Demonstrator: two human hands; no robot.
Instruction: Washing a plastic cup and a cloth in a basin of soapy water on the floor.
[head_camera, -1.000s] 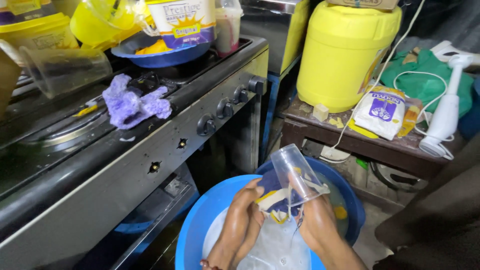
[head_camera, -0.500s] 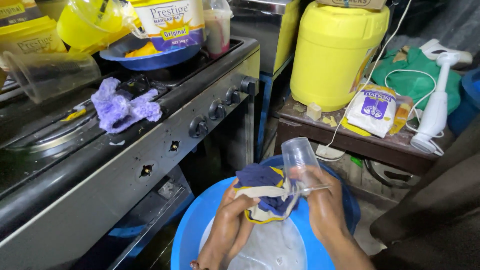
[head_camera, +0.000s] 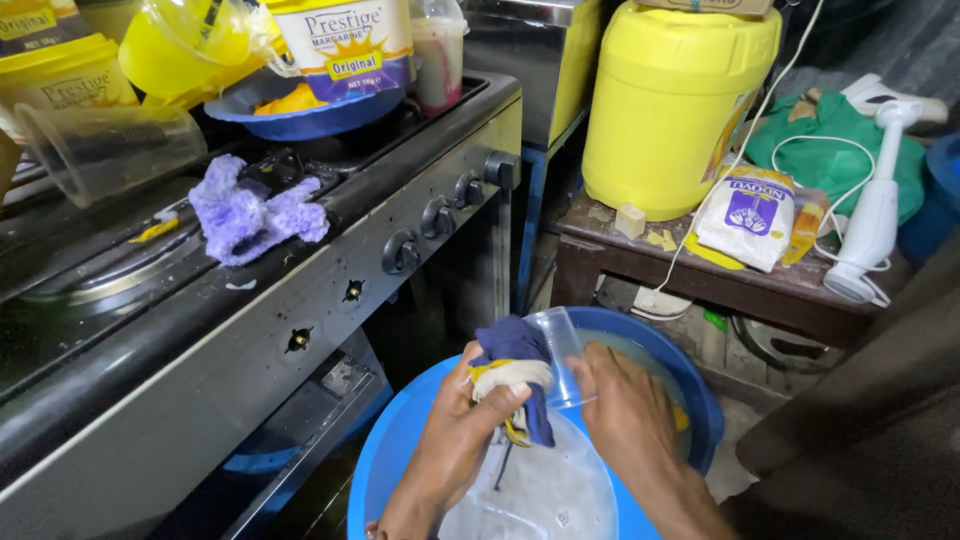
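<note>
Left hand (head_camera: 450, 445) pinching blue-yellow cloth (head_camera: 515, 375) against clear cup (head_camera: 562, 355); right hand (head_camera: 625, 415) wrapped around cup, over blue basin (head_camera: 385, 455); wet cup likely slippery, could drop into soapy water; stove beyond left hand.

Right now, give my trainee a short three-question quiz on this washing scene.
1. True or false: the left hand grips a cloth.
2. What does the right hand hold? A) a clear cup B) a spoon C) a plate
3. What lies on the stove near the knobs?

Key:
1. True: a blue and yellow cloth, pushed into the mouth of the cup.
2. A, over the blue basin.
3. A purple rag.
</note>
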